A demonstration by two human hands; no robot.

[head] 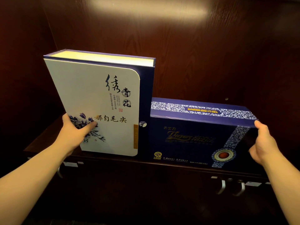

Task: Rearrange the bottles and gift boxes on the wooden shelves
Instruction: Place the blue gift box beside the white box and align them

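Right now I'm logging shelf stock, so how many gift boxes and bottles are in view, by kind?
White-fronted gift boxes: 1, the white tea box
Dark blue gift boxes: 1, the blue box
Bottles: 0 in view
Total: 2

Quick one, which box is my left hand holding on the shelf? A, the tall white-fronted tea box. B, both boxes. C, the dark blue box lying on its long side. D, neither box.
A: the left hand grips the lower left edge of the tall white-fronted tea box, thumb on its front, while the right hand holds the right end of the dark blue box.
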